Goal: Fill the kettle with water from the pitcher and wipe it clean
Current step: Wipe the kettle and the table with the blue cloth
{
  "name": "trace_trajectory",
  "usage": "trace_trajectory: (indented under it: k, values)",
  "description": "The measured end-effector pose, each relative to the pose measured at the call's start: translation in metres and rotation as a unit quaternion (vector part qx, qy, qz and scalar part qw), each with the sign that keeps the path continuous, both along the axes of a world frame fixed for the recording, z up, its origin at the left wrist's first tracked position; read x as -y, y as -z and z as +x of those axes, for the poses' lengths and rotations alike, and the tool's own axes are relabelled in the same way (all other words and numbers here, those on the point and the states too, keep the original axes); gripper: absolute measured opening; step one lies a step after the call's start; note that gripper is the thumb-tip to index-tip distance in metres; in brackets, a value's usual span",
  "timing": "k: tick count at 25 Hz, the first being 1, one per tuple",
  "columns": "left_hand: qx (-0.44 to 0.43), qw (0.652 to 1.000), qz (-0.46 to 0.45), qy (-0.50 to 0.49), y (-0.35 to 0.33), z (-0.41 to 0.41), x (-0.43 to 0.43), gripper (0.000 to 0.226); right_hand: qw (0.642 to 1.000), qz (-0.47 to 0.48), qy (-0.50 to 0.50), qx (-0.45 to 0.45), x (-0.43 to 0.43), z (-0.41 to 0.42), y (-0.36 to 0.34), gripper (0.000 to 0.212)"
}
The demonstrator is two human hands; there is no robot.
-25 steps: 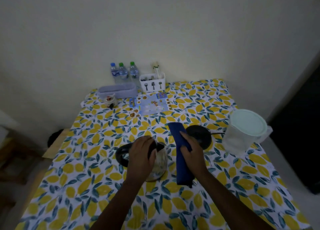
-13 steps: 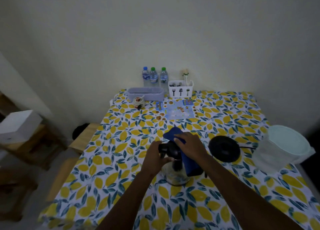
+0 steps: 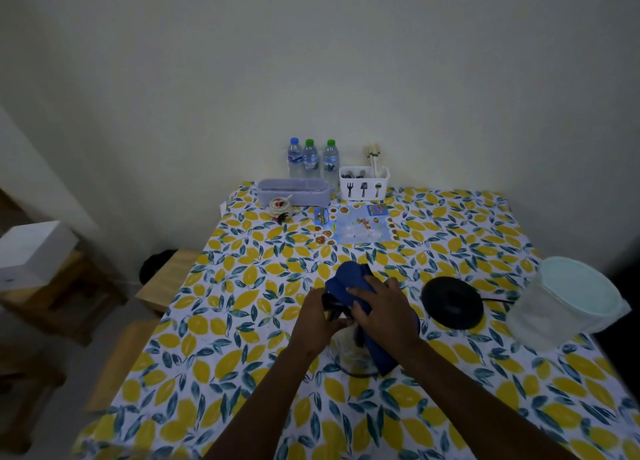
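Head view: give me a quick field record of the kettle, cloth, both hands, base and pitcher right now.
kettle: clear glass kettle with black lid, on the lemon-print tablecloth, off its base
cloth: dark blue cloth draped over the kettle's top and right side
left hand: left hand gripping the kettle near its black handle
right hand: right hand pressing the cloth on the kettle
base: round black power base, bare, right of the kettle
pitcher: clear plastic pitcher, pale green lid on, far right
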State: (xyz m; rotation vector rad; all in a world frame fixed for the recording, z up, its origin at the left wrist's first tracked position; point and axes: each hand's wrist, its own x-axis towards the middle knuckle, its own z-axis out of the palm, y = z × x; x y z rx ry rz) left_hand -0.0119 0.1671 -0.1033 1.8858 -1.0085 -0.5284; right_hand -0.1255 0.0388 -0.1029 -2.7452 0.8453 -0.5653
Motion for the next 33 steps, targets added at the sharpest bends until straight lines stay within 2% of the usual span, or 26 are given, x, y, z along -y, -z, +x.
trace_trajectory:
  k: [3,5,8,9,11,13,15,16,18,19,21,23,26,27,28,29,30,31,32,33]
  values:
    - [0.028,0.998,0.059,0.001,-0.002,-0.001,0.001,0.048,0.991,0.127,0.033,-0.014,0.026,0.015,-0.012,0.031]
    - [0.049,0.994,0.103,0.005,-0.007,-0.004,0.007,0.059,0.97,0.232,0.042,-0.053,0.048,0.023,-0.019,0.025]
    - [0.137,0.978,0.154,0.043,-0.013,-0.005,0.021,0.08,0.926,0.351,0.045,-0.134,0.077,0.029,-0.026,0.042]
    - [0.154,0.975,0.147,0.056,-0.012,-0.005,0.024,0.078,0.917,0.377,0.048,-0.122,0.081,0.026,-0.024,0.046]
    - [0.181,0.973,0.121,0.074,-0.01,-0.002,0.029,0.073,0.922,0.376,0.043,-0.076,0.08,0.011,-0.02,0.051]
    - [0.211,0.966,0.128,0.083,-0.004,0.001,0.031,0.078,0.937,0.346,0.048,-0.017,0.069,-0.016,-0.012,0.045]
    - [0.229,0.958,0.142,0.094,0.002,0.003,0.033,0.088,0.928,0.365,0.067,0.035,0.057,-0.038,-0.004,0.028]
    - [0.23,0.958,0.141,0.097,0.004,0.004,0.034,0.092,0.922,0.375,0.078,0.05,0.055,-0.043,0.001,0.029]
    - [0.22,0.962,0.124,0.102,0.002,0.005,0.034,0.092,0.892,0.439,0.085,0.072,0.057,-0.037,0.008,0.034]
    - [0.212,0.965,0.115,0.107,0.002,0.006,0.035,0.089,0.859,0.496,0.095,0.081,0.062,-0.029,0.007,0.034]
    - [0.201,0.968,0.102,0.113,0.005,0.008,0.036,0.087,0.813,0.57,0.11,0.042,0.078,-0.012,0.006,0.028]
    - [0.187,0.97,0.106,0.112,0.01,0.01,0.036,0.089,0.794,0.599,0.101,-0.013,0.093,-0.001,0.012,0.023]
    - [0.179,0.971,0.109,0.112,0.011,0.012,0.036,0.086,0.754,0.65,0.089,-0.012,0.107,0.001,0.033,0.025]
    - [0.181,0.971,0.106,0.112,0.012,0.012,0.036,0.086,0.758,0.648,0.076,-0.006,0.104,-0.005,0.041,0.024]
    - [0.182,0.972,0.104,0.109,0.011,0.012,0.036,0.086,0.766,0.637,0.085,0.028,0.098,-0.012,0.047,0.024]
    - [0.181,0.972,0.101,0.108,0.011,0.012,0.036,0.087,0.745,0.653,0.106,0.084,0.083,-0.018,0.058,0.025]
    - [0.179,0.973,0.1,0.107,0.011,0.012,0.035,0.087,0.699,0.685,0.126,0.163,0.067,-0.024,0.076,0.028]
    - [0.178,0.973,0.098,0.105,0.013,0.012,0.035,0.087,0.668,0.694,0.142,0.229,0.05,-0.029,0.094,0.033]
    - [0.179,0.973,0.098,0.104,0.013,0.013,0.034,0.086,0.644,0.69,0.175,0.282,0.034,-0.032,0.115,0.043]
    - [0.181,0.973,0.094,0.104,0.013,0.013,0.035,0.085,0.637,0.671,0.224,0.307,0.018,-0.033,0.132,0.055]
